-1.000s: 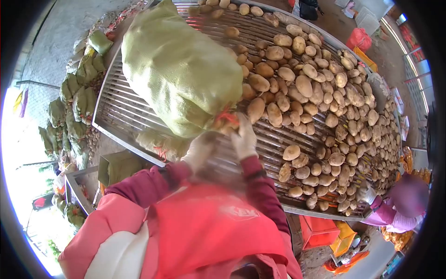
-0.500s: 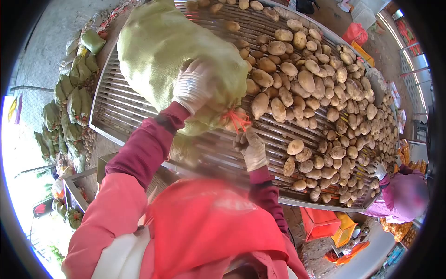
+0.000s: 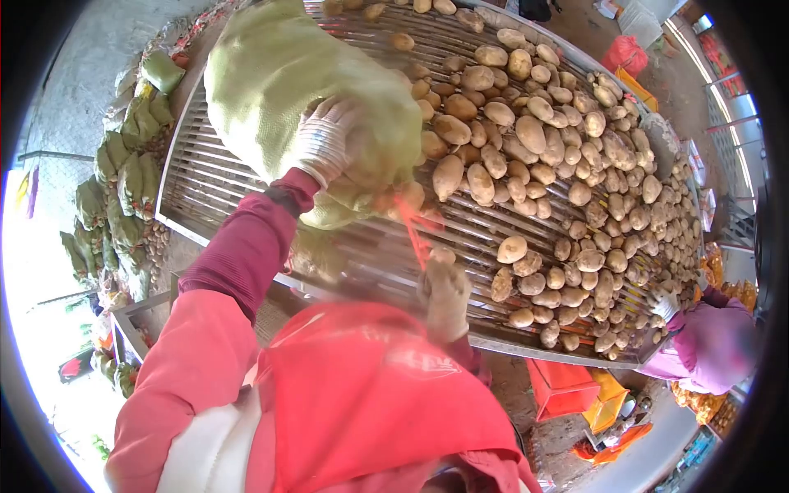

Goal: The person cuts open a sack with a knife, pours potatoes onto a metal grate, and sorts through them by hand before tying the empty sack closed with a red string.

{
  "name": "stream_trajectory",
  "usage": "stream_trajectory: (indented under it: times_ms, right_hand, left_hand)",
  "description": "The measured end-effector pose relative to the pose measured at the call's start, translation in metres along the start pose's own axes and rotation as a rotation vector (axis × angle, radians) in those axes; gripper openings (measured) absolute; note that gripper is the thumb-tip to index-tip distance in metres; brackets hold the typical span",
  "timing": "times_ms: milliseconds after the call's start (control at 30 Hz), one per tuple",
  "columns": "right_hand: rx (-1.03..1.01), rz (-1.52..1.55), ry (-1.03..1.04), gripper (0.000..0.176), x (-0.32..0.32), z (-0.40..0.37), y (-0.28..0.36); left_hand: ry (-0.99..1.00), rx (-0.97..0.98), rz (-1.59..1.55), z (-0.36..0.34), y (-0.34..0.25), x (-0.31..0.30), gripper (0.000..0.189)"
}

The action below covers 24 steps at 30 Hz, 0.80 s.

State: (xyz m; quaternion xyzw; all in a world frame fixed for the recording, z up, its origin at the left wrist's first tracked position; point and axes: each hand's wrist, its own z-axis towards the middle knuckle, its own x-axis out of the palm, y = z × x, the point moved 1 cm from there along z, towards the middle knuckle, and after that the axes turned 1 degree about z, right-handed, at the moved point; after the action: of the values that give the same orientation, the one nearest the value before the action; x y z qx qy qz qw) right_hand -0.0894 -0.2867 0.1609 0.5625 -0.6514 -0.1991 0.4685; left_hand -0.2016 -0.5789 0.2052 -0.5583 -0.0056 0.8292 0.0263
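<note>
A bulging pale green woven sack (image 3: 275, 70) lies on a slatted metal table (image 3: 209, 168). My left hand (image 3: 327, 141), in a white knit glove, grips the sack's upper side, its fingers bent into the fabric. At the sack's lower right end, a red string (image 3: 412, 232) stretches down to my right hand (image 3: 446, 297). That gloved hand is closed around the string and smeared by motion. A potato (image 3: 442, 256) shows just above its fingers. Many loose potatoes (image 3: 530, 134) cover the slats to the right of the sack.
A co-worker's gloved hand (image 3: 662, 304) is at the potatoes on the far right. Filled green sacks (image 3: 131, 185) stand on the floor at left. Below the table's near edge are a red crate (image 3: 560, 388) and a yellow crate (image 3: 610, 398).
My right hand has moved down, away from the sack, drawing the red string out taut. My left hand and the sack's end have shifted slightly left in view.
</note>
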Motion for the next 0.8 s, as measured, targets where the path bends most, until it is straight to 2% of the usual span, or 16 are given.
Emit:
stream_trajectory:
  times_ms: [33,100,133,200,300,367,433,500,533,567,600,633,667,733,767,800]
  right_hand:
    - [0.073,0.061,0.006,0.034,0.003,-0.013,0.01]
    - [-0.455,-0.509,0.045,0.021,-0.002,-0.016,-0.003]
    - [-0.59,-0.75,0.074,0.017,-0.008,-0.01,-0.005]
    - [-0.865,-1.442,0.205,0.014,-0.031,0.004,-0.037]
    - [-1.221,-2.071,0.199,0.026,-0.053,0.03,-0.087]
    - [-0.957,-1.86,0.437,0.033,-0.051,0.041,-0.099]
    - [-0.753,-1.625,0.527,0.042,-0.038,0.048,-0.105]
    - [-0.725,-1.296,0.32,0.029,-0.038,0.048,-0.122]
    - [-0.599,-1.165,0.262,0.026,-0.033,0.053,-0.12]
    - [-0.487,-1.023,0.194,0.025,-0.027,0.057,-0.115]
    - [-0.258,-0.919,0.154,0.023,-0.019,0.053,-0.095]
    - [-0.029,-0.798,0.122,0.022,-0.013,0.045,-0.081]
    - [-0.046,-0.799,0.146,0.02,-0.012,0.041,-0.07]
    - [-0.076,-0.807,0.196,0.017,-0.011,0.035,-0.052]
    - [0.034,-0.582,0.171,0.019,-0.01,0.03,-0.042]
    - [0.146,-0.354,0.148,0.021,-0.009,0.023,-0.034]
  left_hand:
    - [-0.007,0.017,-0.011,-0.003,0.002,0.0,0.03]
    - [0.014,0.028,-0.052,-0.011,0.002,0.003,0.032]
    - [0.035,0.023,-0.048,-0.011,0.001,-0.005,0.034]
    - [0.08,-0.04,-0.029,-0.007,-0.006,-0.013,0.036]
    - [0.082,-0.059,-0.047,-0.008,0.001,0.013,0.038]
    - [0.071,-0.003,-0.107,-0.011,-0.003,0.001,0.042]
    - [0.027,0.028,-0.113,-0.014,-0.003,0.009,0.045]
    - [0.002,0.084,-0.12,-0.026,-0.008,0.014,0.047]
    - [0.008,0.145,-0.138,-0.027,-0.015,0.014,0.049]
    - [0.326,0.194,-0.101,-0.016,-0.047,-0.008,0.05]
    - [0.651,0.241,-0.059,-0.009,-0.076,-0.023,0.052]
    - [0.548,0.428,-0.04,-0.019,-0.08,-0.013,0.051]
    - [0.447,0.606,-0.018,-0.038,-0.085,0.004,0.051]
    - [0.588,0.695,0.061,-0.052,-0.081,0.037,0.051]
    - [0.661,0.737,0.097,-0.054,-0.078,0.052,0.052]
    - [0.64,0.767,0.138,-0.057,-0.077,0.062,0.051]
